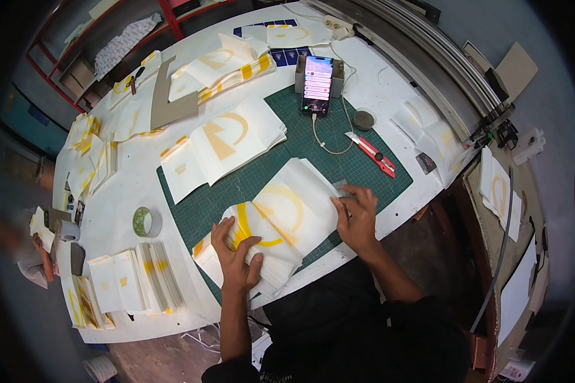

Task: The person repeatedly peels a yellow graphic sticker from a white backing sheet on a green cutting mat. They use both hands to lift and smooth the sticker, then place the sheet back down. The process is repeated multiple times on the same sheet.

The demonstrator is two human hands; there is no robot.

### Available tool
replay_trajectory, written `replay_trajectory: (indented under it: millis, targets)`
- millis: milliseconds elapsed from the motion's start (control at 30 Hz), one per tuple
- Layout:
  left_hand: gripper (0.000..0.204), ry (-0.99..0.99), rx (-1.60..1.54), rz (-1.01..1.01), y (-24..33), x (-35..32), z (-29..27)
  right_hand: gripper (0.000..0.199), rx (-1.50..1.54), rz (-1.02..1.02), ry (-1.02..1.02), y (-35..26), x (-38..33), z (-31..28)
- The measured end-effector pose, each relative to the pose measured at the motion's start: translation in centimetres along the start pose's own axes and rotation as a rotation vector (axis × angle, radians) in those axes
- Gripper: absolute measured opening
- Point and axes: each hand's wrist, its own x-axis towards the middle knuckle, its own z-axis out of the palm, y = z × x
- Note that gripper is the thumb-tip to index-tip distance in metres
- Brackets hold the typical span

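Both hands on the stack of white sheets [281,223] at the near edge of the green mat [338,159]: left hand [236,252] flat on top, right hand [356,217] pinching the far corner.

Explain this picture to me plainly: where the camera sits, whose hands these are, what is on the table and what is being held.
The camera is worn on a person's head and looks down, so its wide lens bends straight edges. The two bare arms coming up from below are that person's own. The left hand presses on a stack of white sheets with yellow curved shapes; the right hand grips that stack's far edge. It lies on a green cutting mat on a white table. Nearby are a red utility knife, a phone on its cable, a tape roll and more sheet piles.
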Motion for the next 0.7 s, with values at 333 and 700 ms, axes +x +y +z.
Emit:
replay_trajectory:
  millis: [333, 700]
  targets:
    - [0.035, -0.007, -0.003, -0.004, 0.0, 0.0, 0.0, 0.029, 0.265, -0.157, -0.166, -4.1, -1.5, -0.2]
    - [0.037, -0.026, 0.015, 0.007, -0.3, -0.1, -0.2, 0.035, 0.49, 0.155, -0.148, -7.7, -1.3, 1.4]
